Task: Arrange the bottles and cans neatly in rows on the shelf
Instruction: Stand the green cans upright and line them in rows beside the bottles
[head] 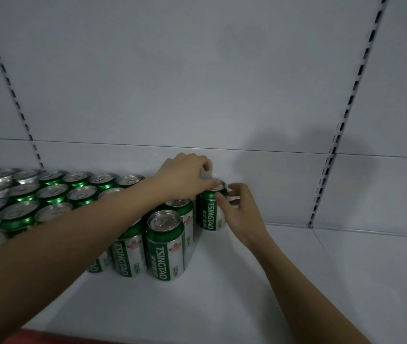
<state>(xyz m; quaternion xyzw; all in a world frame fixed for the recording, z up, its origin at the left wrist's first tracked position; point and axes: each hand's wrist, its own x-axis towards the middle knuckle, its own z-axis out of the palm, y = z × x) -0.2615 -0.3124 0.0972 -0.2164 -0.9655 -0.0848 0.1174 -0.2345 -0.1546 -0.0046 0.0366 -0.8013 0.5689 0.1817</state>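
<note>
A green and silver Tsingtao can [208, 217] stands upright on the white shelf [234, 294], at the right end of the back rows. My left hand [185, 177] reaches across the other cans, its fingers curled over this can's top rim. My right hand [242, 214] comes in from the right and pinches the can's upper side between thumb and fingers. Several matching cans [53, 192] stand in rows to the left. One can [165, 247] stands nearest me at the front. My left forearm hides part of the rows.
The grey back panel [197, 95] rises right behind the cans. A slotted upright [321, 170] runs down the back at right, and another [11, 90] at left. Bare shelf surface lies right of the held can. A red edge [48, 338] shows at the bottom.
</note>
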